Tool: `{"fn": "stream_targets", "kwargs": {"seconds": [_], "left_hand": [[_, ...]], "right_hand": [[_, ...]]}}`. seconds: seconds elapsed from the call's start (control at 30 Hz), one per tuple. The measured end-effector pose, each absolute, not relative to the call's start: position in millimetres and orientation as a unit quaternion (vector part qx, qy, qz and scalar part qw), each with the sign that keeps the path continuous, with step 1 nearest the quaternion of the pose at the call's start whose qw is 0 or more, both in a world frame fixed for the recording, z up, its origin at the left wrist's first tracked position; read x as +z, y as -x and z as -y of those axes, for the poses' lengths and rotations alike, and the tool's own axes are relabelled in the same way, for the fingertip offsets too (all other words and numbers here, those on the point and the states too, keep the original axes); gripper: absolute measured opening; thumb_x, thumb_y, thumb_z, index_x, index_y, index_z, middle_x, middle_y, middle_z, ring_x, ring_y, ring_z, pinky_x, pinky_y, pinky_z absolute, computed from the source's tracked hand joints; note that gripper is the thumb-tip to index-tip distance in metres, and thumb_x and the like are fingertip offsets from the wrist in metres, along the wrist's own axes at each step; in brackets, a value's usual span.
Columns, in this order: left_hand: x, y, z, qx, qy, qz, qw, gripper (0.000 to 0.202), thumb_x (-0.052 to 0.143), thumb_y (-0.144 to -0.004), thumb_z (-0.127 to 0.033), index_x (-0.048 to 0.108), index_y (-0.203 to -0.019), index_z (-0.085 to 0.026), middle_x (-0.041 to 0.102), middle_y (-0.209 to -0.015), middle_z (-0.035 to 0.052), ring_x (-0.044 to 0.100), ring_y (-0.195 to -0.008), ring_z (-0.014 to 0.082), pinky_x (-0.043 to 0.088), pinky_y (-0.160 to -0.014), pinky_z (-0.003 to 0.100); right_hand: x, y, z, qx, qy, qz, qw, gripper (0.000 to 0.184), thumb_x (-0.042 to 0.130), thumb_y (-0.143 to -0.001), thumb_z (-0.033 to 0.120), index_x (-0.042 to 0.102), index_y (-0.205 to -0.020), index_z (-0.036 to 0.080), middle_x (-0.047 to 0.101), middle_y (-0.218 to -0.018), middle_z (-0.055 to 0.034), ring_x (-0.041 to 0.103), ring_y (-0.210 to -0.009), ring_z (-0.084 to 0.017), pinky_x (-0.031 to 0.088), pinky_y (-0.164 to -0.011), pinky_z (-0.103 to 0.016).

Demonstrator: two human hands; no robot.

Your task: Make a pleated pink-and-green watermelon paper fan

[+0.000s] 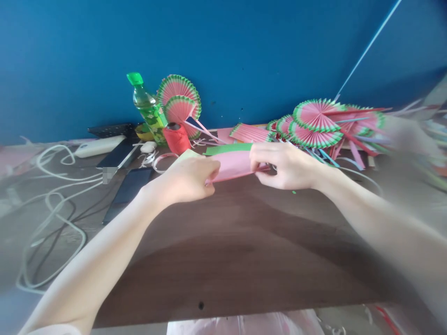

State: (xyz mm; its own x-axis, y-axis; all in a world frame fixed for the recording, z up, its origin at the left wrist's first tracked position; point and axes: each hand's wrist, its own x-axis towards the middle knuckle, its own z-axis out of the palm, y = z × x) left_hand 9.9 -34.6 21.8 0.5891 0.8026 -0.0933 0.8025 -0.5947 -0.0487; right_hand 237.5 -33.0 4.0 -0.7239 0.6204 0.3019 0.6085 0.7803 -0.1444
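Both hands grip a sheet of pink paper (233, 166) above the brown table, its near edge facing me. My left hand (186, 179) pinches the left end between thumb and curled fingers. At the right end, my right hand (281, 165) is closed the same way, thumb below and fingers on top. A green paper strip (228, 148) runs along the far side of the pink sheet; whether the two are joined I cannot tell. Pale green paper (188, 154) shows behind my left hand. Just beyond the sheet lies a pleated pink paper piece (253, 133) with green edging.
Pink-and-green folded paper fans (317, 116) are heaped at the back right. More fans (179, 93) lean on the blue wall beside a green-capped bottle (150, 111) and a red spool (177, 138). White cables (57, 209), a dark phone (127, 190) and a white power bank (100, 146) lie left.
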Motion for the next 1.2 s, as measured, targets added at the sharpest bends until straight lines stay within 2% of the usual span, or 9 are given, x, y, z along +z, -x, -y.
{"fn": "stream_targets", "kwargs": {"seconds": [0.1,0.2,0.27,0.53,0.73,0.87,1.2], "left_hand": [[12.8,-8.9,34.7,0.125,0.878,0.446,-0.125,0.012,0.047,-0.069,-0.021,0.050,-0.080,-0.021,0.058,-0.077,-0.0004,0.050,-0.064,0.0140,0.033,-0.055,0.025],[4.6,-8.1,31.0,0.164,0.874,0.417,-0.190,0.009,0.048,-0.072,-0.025,0.051,-0.079,-0.021,0.060,-0.079,-0.0001,0.051,-0.066,0.0138,0.033,-0.054,0.023],[1.3,-7.2,26.0,0.177,0.865,0.406,-0.235,0.012,0.049,-0.075,-0.031,0.053,-0.079,-0.020,0.062,-0.080,-0.0001,0.053,-0.068,0.0136,0.034,-0.056,0.023],[-4.3,-0.5,5.5,0.178,0.851,0.394,-0.298,0.019,0.048,-0.079,-0.036,0.057,-0.080,-0.020,0.061,-0.078,-0.0005,0.053,-0.069,0.0124,0.035,-0.060,0.021],[-9.5,1.2,0.6,0.161,0.857,0.397,-0.285,0.022,0.048,-0.079,-0.039,0.057,-0.075,-0.019,0.060,-0.076,-0.0006,0.052,-0.066,0.0118,0.034,-0.058,0.021],[-12.1,0.9,-1.1,0.156,0.857,0.397,-0.289,0.021,0.050,-0.077,-0.038,0.056,-0.074,-0.018,0.061,-0.074,-0.0007,0.053,-0.065,0.0117,0.034,-0.057,0.021],[-14.8,-0.3,-0.6,0.137,0.857,0.404,-0.287,0.017,0.055,-0.074,-0.036,0.054,-0.072,-0.018,0.060,-0.069,-0.0019,0.051,-0.060,0.0106,0.033,-0.055,0.021]], "right_hand": [[-1.7,-233.6,30.1,0.156,0.342,0.926,0.043,0.015,0.047,-0.070,0.010,0.054,-0.081,0.019,0.059,-0.079,-0.0008,0.052,-0.068,-0.012,0.037,-0.061,-0.023],[-11.7,-232.6,24.1,0.248,0.354,0.900,-0.051,0.015,0.048,-0.071,0.014,0.054,-0.084,0.019,0.060,-0.078,-0.0006,0.053,-0.066,-0.012,0.036,-0.057,-0.021],[-17.4,-234.1,18.5,0.287,0.360,0.885,-0.078,0.011,0.050,-0.073,0.020,0.056,-0.083,0.019,0.061,-0.078,-0.0013,0.053,-0.066,-0.013,0.036,-0.056,-0.021],[-24.3,-243.8,-0.3,0.390,0.343,0.851,-0.080,0.028,0.051,-0.077,0.039,0.065,-0.077,0.015,0.061,-0.069,-0.0010,0.050,-0.065,-0.012,0.034,-0.059,-0.023],[-26.4,-242.2,0.6,0.374,0.355,0.854,-0.068,0.018,0.055,-0.073,0.031,0.062,-0.073,0.014,0.056,-0.066,0.0010,0.046,-0.061,-0.010,0.031,-0.057,-0.022],[-28.7,-240.2,1.0,0.362,0.354,0.859,-0.071,0.019,0.055,-0.073,0.033,0.056,-0.068,0.015,0.053,-0.063,0.0015,0.043,-0.058,-0.010,0.031,-0.055,-0.022],[-27.8,-238.2,3.4,0.350,0.359,0.862,-0.080,0.011,0.053,-0.073,0.027,0.054,-0.070,0.016,0.059,-0.072,-0.0009,0.047,-0.062,-0.011,0.034,-0.057,-0.022]]}}
